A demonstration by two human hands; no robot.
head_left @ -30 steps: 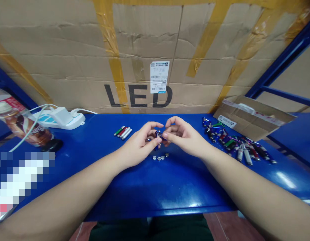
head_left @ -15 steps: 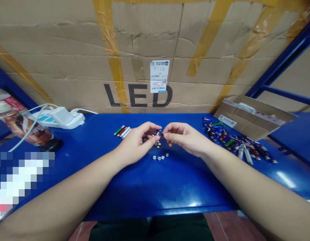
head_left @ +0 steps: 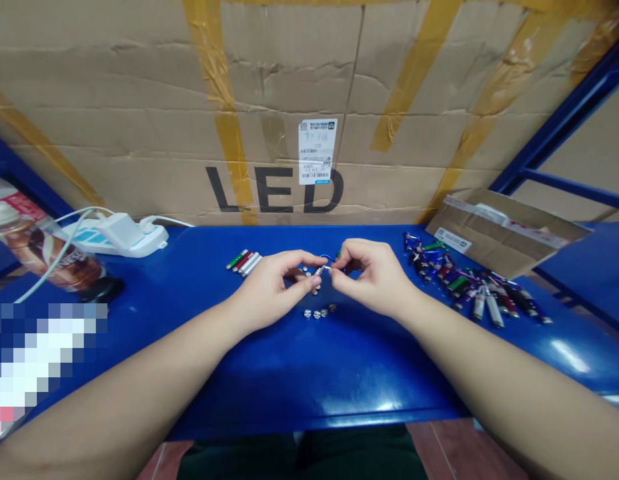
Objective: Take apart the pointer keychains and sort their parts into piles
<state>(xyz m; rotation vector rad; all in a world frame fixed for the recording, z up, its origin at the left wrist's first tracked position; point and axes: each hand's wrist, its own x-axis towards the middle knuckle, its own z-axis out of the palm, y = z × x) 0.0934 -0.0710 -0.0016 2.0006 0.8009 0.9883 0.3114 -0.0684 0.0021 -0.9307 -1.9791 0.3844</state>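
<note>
My left hand (head_left: pixel 274 283) is closed in a pinch on a small silver metal cylinder (head_left: pixel 319 271), tilted up to the right. Close beside it, my right hand (head_left: pixel 367 270) pinches a thin, pale strip at the cylinder's upper end; its kind is too small to make out. A thin bluish loop shows between the two hands. Below the fingers, several small silver caps (head_left: pixel 317 314) lie in a row on the blue table (head_left: pixel 309 373). Tiny round pieces beneath the left hand are partly hidden. Left of that hand lie green, red and silver tubes (head_left: pixel 244 262).
At the right is a pile of coloured metal tubes (head_left: pixel 459 283) in front of an open cardboard box (head_left: pixel 504 230). A white power strip (head_left: pixel 139 240) and a lying drink bottle (head_left: pixel 44 247) are at the left. A large carton (head_left: pixel 269 87) stands behind the table.
My right hand has turned slightly, its fingers curling closer together. The silver cylinder in my left hand now points up to the right, and a thin bluish loop has come into view.
</note>
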